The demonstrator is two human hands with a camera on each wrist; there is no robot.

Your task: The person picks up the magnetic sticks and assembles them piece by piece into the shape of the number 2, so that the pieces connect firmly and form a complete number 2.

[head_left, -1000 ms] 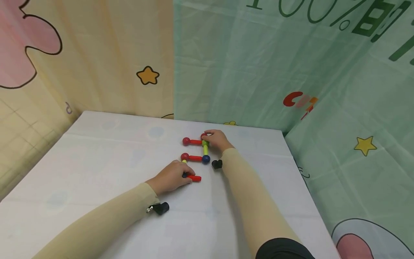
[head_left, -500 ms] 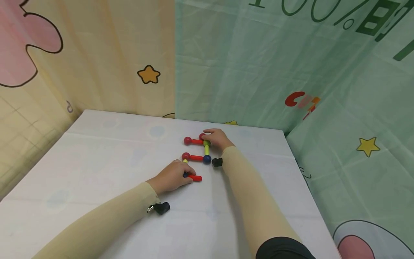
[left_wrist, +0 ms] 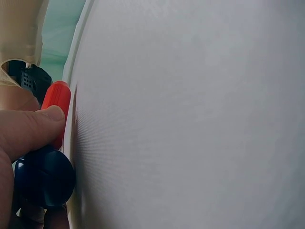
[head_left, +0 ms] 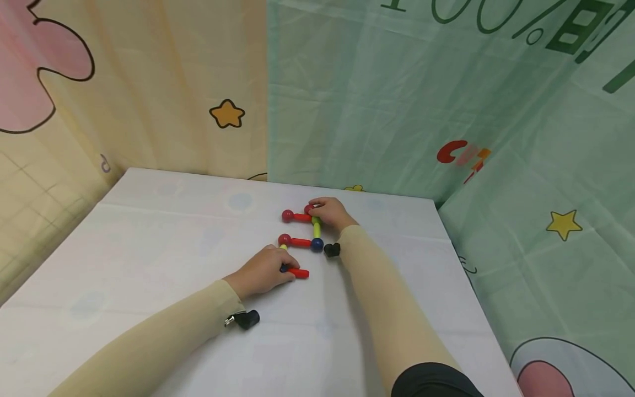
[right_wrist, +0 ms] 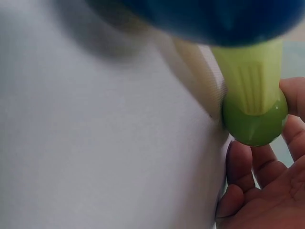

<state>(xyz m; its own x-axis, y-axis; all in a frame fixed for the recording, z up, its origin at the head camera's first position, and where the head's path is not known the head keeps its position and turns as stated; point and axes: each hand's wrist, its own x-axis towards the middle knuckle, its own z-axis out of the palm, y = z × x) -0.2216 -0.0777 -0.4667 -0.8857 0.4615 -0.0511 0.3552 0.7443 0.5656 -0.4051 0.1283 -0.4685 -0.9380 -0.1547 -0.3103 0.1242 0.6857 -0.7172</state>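
A ball-and-stick magnetic construction lies on the white table. My left hand (head_left: pixel 265 267) grips its near end, the thumb across a red stick (left_wrist: pixel 59 98) beside a dark blue ball (left_wrist: pixel 45 176). From there a yellow stick (head_left: pixel 283 247), mostly hidden, leads to a red ball (head_left: pixel 284 240), then a red stick (head_left: pixel 300 242) and a blue ball (head_left: pixel 317 245). A yellow-green stick (head_left: pixel 316 230) joins that to a green ball (right_wrist: pixel 255 121). My right hand (head_left: pixel 331 212) pinches another red ball (head_left: pixel 309 209) at the far end, its thumb against the green ball.
A further red stick (head_left: pixel 302 218) with a red ball (head_left: pixel 288 215) extends left from the green ball. The white table (head_left: pixel 149 248) backs onto yellow and green printed curtains (head_left: pixel 357 99). Small black cameras (head_left: pixel 247 319) sit on both wrists.
The red ball at my right fingertips has shifted slightly left relative to the green ball, with the fingers. My left hand and the rest of the construction stay put.
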